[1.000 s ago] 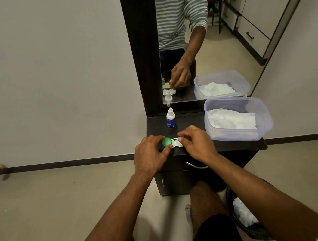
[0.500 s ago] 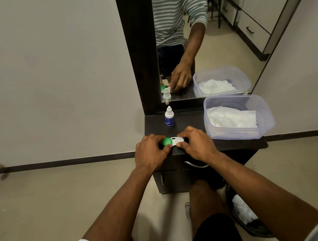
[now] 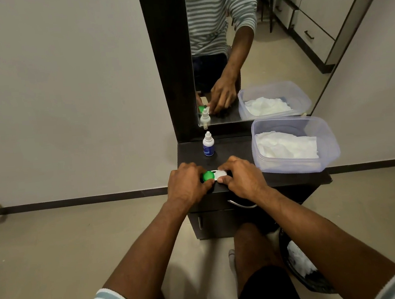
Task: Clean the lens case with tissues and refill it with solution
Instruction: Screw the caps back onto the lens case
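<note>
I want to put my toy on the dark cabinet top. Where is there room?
Bare top shows between the small white dropper bottle with a blue label and the clear plastic tub of white tissues, and left of the bottle. The front edge is crowded: left hand and right hand hold the green-and-white lens case.

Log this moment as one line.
left hand: grips green cap | right hand: grips white lens case | small dropper bottle: untouched

The left hand (image 3: 187,184) covers the left part of the green cap (image 3: 208,176), and the right hand (image 3: 241,177) hides most of the white side of the lens case (image 3: 219,174). The solution bottle (image 3: 208,144) label is too small to read. The dark bin (image 3: 306,267) at near right lies partly behind the right forearm.
</note>
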